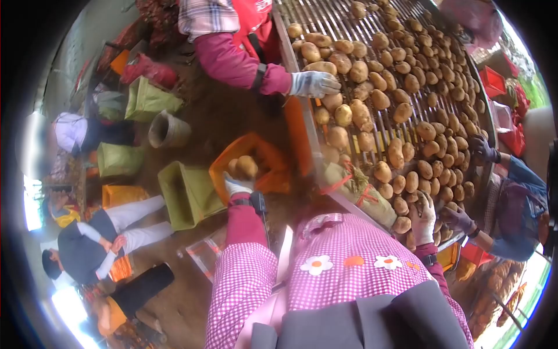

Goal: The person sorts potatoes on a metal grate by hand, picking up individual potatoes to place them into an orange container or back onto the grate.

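My left hand (237,187), in a pale glove, is low at the left with its fingers closed around potatoes (246,167). It is at the near rim of an orange crate (273,182). My right hand (423,220), also gloved, lies over potatoes (400,206) at the near edge of a slatted sorting conveyor (363,58). Its fingers look stretched out and touch the potatoes; what is under the palm is hidden. A pale sack with red ties (360,195) lies along the conveyor edge between my hands.
A co-worker's gloved hand (315,84) touches potatoes across the conveyor's left side. Another co-worker's dark gloves (457,220) reach in from the right. Green crates (189,195) and a bucket (168,129) stand on the floor at left. Several people are farther left.
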{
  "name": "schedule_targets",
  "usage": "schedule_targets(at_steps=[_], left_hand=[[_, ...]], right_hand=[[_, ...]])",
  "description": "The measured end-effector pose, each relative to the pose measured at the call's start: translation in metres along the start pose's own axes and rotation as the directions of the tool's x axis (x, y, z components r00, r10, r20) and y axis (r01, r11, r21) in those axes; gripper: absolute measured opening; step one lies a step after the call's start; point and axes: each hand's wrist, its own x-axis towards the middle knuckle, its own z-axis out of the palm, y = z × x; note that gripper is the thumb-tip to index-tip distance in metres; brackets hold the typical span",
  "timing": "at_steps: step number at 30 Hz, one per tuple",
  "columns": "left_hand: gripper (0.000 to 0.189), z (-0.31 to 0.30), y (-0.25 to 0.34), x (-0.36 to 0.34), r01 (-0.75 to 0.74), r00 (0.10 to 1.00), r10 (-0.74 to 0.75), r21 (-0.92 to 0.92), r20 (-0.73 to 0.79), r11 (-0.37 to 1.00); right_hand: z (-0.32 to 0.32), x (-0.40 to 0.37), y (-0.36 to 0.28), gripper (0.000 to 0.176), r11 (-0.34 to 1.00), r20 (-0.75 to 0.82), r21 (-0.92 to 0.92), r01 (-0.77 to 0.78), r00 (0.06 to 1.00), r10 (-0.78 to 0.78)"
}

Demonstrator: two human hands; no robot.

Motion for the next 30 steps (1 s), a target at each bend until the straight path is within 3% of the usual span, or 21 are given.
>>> schedule_targets(at_steps=[1,3,6,7,8,9,10,11,12,13,15,16,17,19,21,23,24,25,28,29,30], left_hand=[[0.067,0.014,-0.007,-0.001,0.019,0.985,-0.023,-0.024,-0.168,1.000],[0.066,0.062,-0.035,-0.050,-0.185,0.980,0.196,0.208,-0.033,0.961],[0.070,0.115,-0.074,-0.103,-0.530,0.828,0.306,0.475,0.470,0.703],[0.049,0.136,-0.094,-0.125,-0.684,0.710,0.366,0.465,0.601,0.563],[0.035,0.140,-0.117,-0.100,-0.808,0.528,0.326,0.345,0.784,0.477],[0.027,0.157,-0.134,-0.124,-0.774,0.517,0.151,0.385,0.843,0.502],[0.025,0.171,-0.151,-0.163,-0.906,0.377,0.050,0.357,0.925,0.227],[0.023,0.184,-0.167,-0.193,-0.971,0.235,-0.068,0.238,0.970,0.035],[0.023,0.186,-0.193,-0.190,-0.991,0.117,-0.155,0.125,0.981,0.040],[0.024,0.183,-0.205,-0.185,-0.964,0.183,-0.182,0.213,0.966,0.161],[0.030,0.195,-0.229,-0.194,-0.976,-0.031,-0.309,-0.095,0.951,-0.194],[0.038,0.201,-0.242,-0.198,-0.911,-0.079,-0.318,-0.198,0.945,-0.362],[0.047,0.200,-0.253,-0.204,-0.860,0.064,-0.306,-0.103,0.950,-0.501],[0.054,0.185,-0.285,-0.171,-0.762,-0.129,-0.188,-0.218,0.974,-0.609],[0.057,0.176,-0.298,-0.174,-0.623,-0.144,-0.284,-0.310,0.948,-0.718],[0.054,0.181,-0.291,-0.236,-0.743,0.104,-0.439,-0.224,0.892,-0.631],[0.049,0.177,-0.298,-0.232,-0.817,0.132,-0.621,-0.270,0.773,-0.510],[0.042,0.169,-0.302,-0.237,-0.868,-0.020,-0.682,-0.351,0.731,-0.351],[0.035,0.175,-0.321,-0.236,-0.750,-0.282,-0.501,-0.514,0.818,-0.417],[0.045,0.181,-0.326,-0.227,-0.708,-0.211,-0.544,-0.511,0.812,-0.487],[0.053,0.187,-0.325,-0.232,-0.687,-0.083,-0.633,-0.505,0.770,-0.523]], right_hand=[[-0.004,-0.004,-0.002,0.046,1.000,-0.009,0.014,-0.010,1.000,0.010],[-0.005,-0.023,0.010,0.045,0.996,-0.067,-0.091,0.002,0.998,-0.008],[-0.012,-0.042,0.008,0.041,0.993,-0.075,-0.042,-0.111,0.991,0.107],[-0.008,-0.051,0.013,0.040,0.989,-0.081,0.004,-0.146,0.986,0.146],[-0.005,-0.060,0.022,0.038,0.989,-0.094,-0.033,-0.143,0.986,0.140],[-0.006,-0.063,0.021,0.038,0.988,-0.098,-0.014,-0.151,0.984,0.149],[-0.007,-0.067,0.019,0.037,0.987,-0.104,0.007,-0.160,0.982,0.160],[-0.008,-0.071,0.017,0.037,0.985,-0.111,0.028,-0.171,0.979,0.174],[-0.010,-0.076,0.019,0.036,0.985,-0.117,-0.006,-0.172,0.979,0.170],[-0.011,-0.077,0.018,0.036,0.985,-0.116,0.018,-0.172,0.978,0.173],[-0.016,-0.082,0.013,0.036,0.980,-0.128,0.062,-0.187,0.973,0.194],[-0.021,-0.086,0.011,0.036,0.977,-0.139,0.101,-0.187,0.970,0.200],[-0.020,-0.096,0.018,0.036,0.967,-0.139,0.119,-0.227,0.960,0.242],[-0.022,-0.111,0.013,0.035,0.891,-0.149,0.240,-0.385,0.892,0.426],[-0.025,-0.127,0.018,0.032,0.895,-0.183,0.071,-0.441,0.876,0.446],[-0.020,-0.144,0.030,0.031,0.897,-0.226,0.098,-0.431,0.868,0.442],[-0.023,-0.146,0.027,0.030,0.890,-0.237,0.106,-0.443,0.858,0.456],[-0.025,-0.145,0.024,0.029,0.886,-0.243,0.119,-0.448,0.852,0.464],[-0.025,-0.144,0.030,0.027,0.902,-0.322,0.105,-0.418,0.844,0.429],[-0.027,-0.144,0.028,0.026,0.906,-0.335,0.094,-0.413,0.844,0.419],[-0.029,-0.144,0.029,0.024,0.911,-0.338,0.090,-0.403,0.848,0.409]])
